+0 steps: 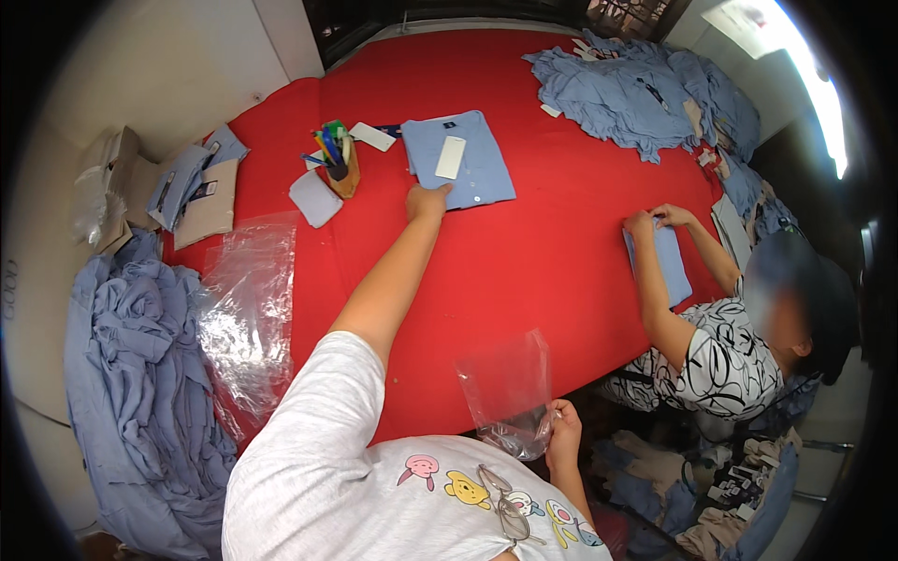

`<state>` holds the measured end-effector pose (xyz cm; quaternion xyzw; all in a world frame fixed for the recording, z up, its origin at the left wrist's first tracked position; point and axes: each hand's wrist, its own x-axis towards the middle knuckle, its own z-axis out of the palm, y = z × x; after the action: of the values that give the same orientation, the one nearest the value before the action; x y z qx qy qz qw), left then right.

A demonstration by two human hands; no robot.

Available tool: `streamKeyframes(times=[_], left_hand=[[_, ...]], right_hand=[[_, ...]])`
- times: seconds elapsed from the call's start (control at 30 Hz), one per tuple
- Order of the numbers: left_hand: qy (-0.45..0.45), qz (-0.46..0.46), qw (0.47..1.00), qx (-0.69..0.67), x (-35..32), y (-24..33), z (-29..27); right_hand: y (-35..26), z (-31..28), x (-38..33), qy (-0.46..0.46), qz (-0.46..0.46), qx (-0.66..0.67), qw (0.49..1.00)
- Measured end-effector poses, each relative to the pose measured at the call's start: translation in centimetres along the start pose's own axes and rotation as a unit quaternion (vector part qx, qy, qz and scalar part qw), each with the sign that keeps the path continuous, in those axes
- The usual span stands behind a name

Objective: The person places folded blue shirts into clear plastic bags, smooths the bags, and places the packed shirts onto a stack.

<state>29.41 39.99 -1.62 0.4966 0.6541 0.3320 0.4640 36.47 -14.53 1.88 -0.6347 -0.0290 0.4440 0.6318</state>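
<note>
My left hand reaches out over the table and grips the near left corner of a folded light-blue shirt, its thumb on top. The shirt lies flat with buttons showing, and a white tag rests on it. Close to my body, my right hand is closed on the edge of a clear plastic bag, which hangs by the table's near edge. Some fingers of that hand are hidden.
A red-covered table stretches ahead. To the left are clear plastic bags, heaped blue garments and a pen holder. More blue garments lie far right. Nearer on the right, a co-worker handles a folded blue garment.
</note>
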Motion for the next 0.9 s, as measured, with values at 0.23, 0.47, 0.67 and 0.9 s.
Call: streamKeyframes(times=[0.23, 0.47, 0.67, 0.9], left_hand=[[0.018, 0.014, 0.998, -0.062, -1.8, -4.2, -1.1], [-0.105, -0.069, 0.991, -0.036, -20.3, -10.9, -13.8], [-0.098, -0.144, 0.976, -0.134, -37.1, -21.1, -20.9], [0.005, -0.031, 0.998, 0.063, -42.4, -21.8, -23.2]], right_hand=[[-3.5, -6.6, 3.2, 0.009, -0.084, -0.208, 0.974], [-13.0, -5.8, 7.6, 0.003, -0.349, -0.677, 0.648], [-11.1, -1.2, 6.7, -0.255, -0.206, -0.578, 0.747], [1.6, 2.7, 4.5, -0.298, -0.079, -0.449, 0.839]])
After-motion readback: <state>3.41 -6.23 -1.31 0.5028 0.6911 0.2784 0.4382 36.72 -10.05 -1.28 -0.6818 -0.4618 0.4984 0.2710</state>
